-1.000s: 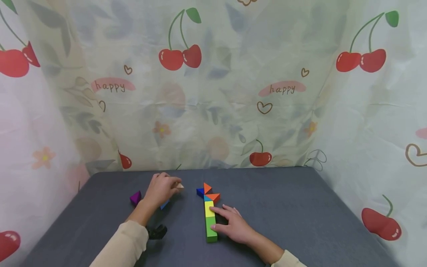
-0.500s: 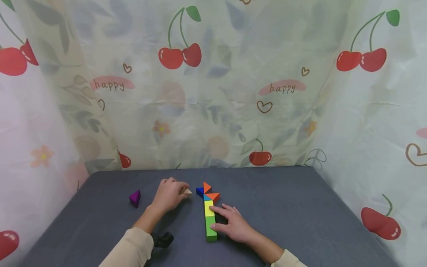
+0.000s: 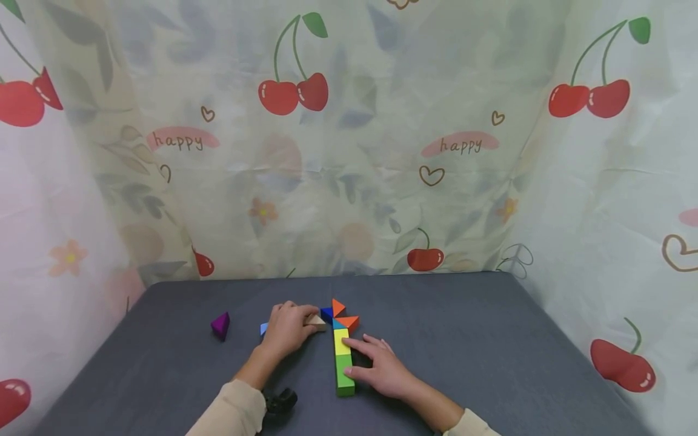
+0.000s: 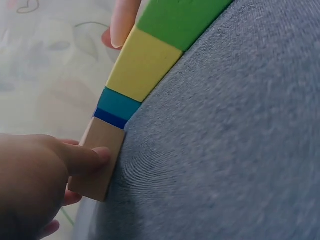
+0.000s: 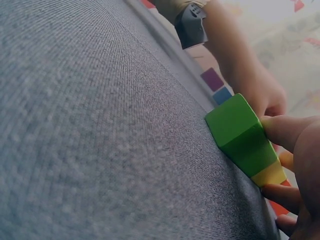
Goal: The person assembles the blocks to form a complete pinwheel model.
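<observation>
Your grey cloth-covered table [image 3: 463,345] meets a cherry-print curtain [image 3: 349,145]. Your left hand [image 3: 290,328] pinches a pale wooden triangular block [image 4: 106,134] just beside a dark blue triangular block [image 3: 326,314]; your right hand [image 3: 384,366], fingers parted, touches a yellow block [image 3: 340,347] and green block [image 3: 341,362].

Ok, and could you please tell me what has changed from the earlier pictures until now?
The left hand moved rightward and slightly nearer the person, carrying the pale wooden block close to the dark blue block. Nothing was let go. The right hand stayed on the yellow block and green block; the purple block stayed too.
</observation>
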Tool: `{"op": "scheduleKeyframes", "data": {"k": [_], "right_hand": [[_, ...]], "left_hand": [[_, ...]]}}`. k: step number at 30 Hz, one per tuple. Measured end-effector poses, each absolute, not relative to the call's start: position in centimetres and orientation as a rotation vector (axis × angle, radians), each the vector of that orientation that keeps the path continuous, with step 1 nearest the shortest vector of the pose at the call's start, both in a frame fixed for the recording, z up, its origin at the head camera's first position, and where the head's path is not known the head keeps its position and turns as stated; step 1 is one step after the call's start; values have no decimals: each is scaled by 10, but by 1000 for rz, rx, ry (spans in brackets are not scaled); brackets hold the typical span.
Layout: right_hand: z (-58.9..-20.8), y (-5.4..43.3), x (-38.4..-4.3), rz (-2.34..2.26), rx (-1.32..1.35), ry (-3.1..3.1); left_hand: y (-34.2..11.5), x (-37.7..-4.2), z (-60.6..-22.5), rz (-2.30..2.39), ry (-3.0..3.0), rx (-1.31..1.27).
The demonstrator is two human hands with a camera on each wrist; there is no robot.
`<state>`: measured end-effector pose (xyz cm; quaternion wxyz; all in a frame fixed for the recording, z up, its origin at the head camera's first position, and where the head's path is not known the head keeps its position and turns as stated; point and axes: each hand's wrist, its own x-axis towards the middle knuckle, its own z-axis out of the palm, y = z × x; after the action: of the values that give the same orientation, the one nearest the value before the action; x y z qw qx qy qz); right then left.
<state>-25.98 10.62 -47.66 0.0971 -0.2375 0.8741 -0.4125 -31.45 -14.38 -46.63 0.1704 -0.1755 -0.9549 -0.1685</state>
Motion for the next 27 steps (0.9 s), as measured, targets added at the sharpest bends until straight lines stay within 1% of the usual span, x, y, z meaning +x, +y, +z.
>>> {"op": "scheduleKeyframes", "data": {"k": [14, 27], "right_hand": [[-477, 106, -260, -1223, -687, 2580], [-477, 106, -259, -1222, -700, 2591]], "left_hand": [[-132, -313, -478, -619, -2660, -374], [-130, -316, -485, -716, -2635, -346]]}}
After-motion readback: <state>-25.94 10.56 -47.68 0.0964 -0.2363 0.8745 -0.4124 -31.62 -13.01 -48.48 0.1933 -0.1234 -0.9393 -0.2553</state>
